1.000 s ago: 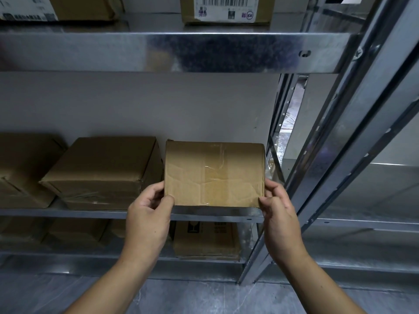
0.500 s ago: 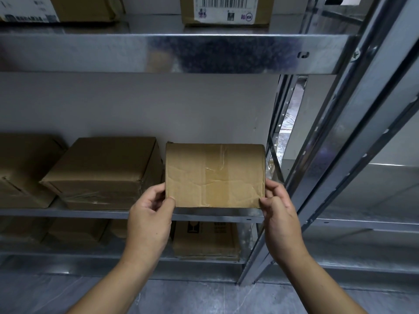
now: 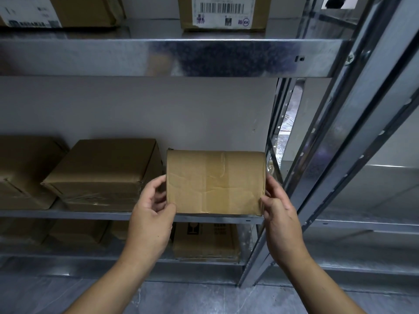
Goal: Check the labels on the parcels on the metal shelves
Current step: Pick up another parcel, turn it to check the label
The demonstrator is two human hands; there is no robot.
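A taped cardboard parcel is being held upright at the right end of the middle metal shelf. It is being gripped at its lower corners by the left hand and the right hand, fingers curled round its side edges. It is being flanked on the left by a second parcel, with a barcode-labelled parcel on the shelf above

Matt creased cardboard parcel — glossy tape strip; shiny galvanised metal shelf, paper label
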